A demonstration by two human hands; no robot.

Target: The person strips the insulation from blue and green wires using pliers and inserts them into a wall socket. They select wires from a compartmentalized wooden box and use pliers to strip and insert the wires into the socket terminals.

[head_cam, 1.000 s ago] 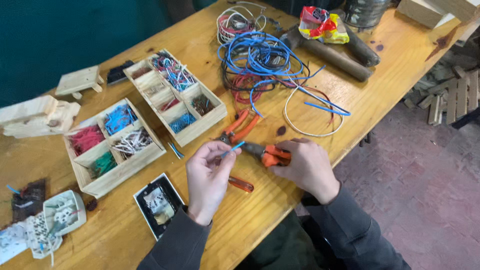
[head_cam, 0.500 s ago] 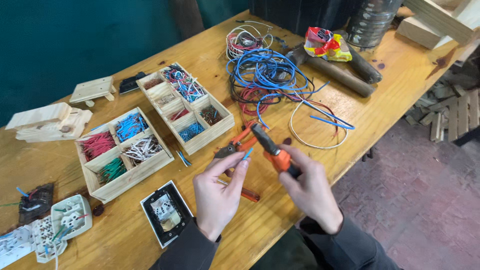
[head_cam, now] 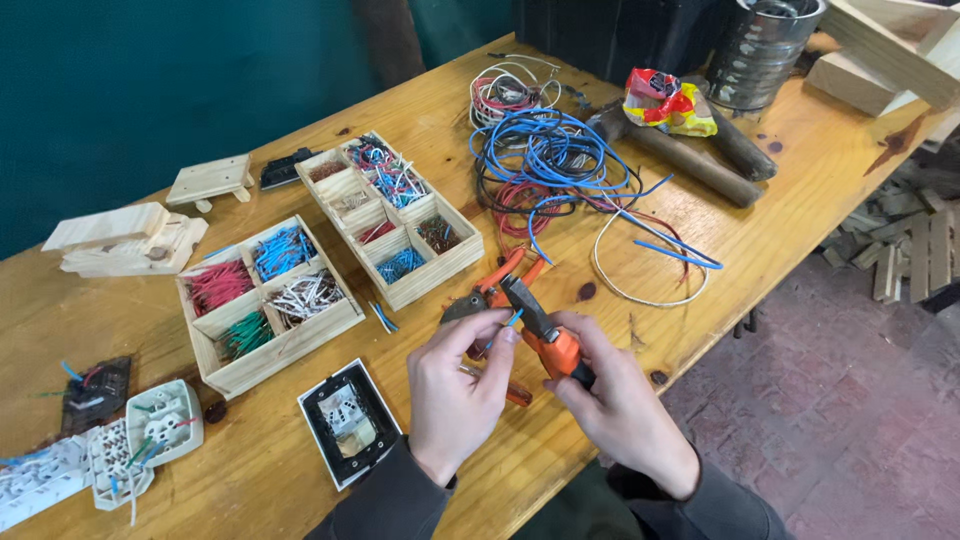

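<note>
Scene evenly and softly lit, daylight-like; no hard glare noted. The wooden table (head_cam: 800, 190) is rendered bright and warm, with a mild sheen toward its far right end. Short, soft shadows are cast under the sorting trays (head_cam: 265, 345) and beneath the left hand (head_cam: 455, 385) and right hand (head_cam: 615, 400). The dark green wall (head_cam: 150, 90) is left dim and flat. Focus is held well at centre; slight softening and wide-angle stretching are seen at the edges, notably the lower corners. The floor (head_cam: 850, 400) is shown duller.
</note>
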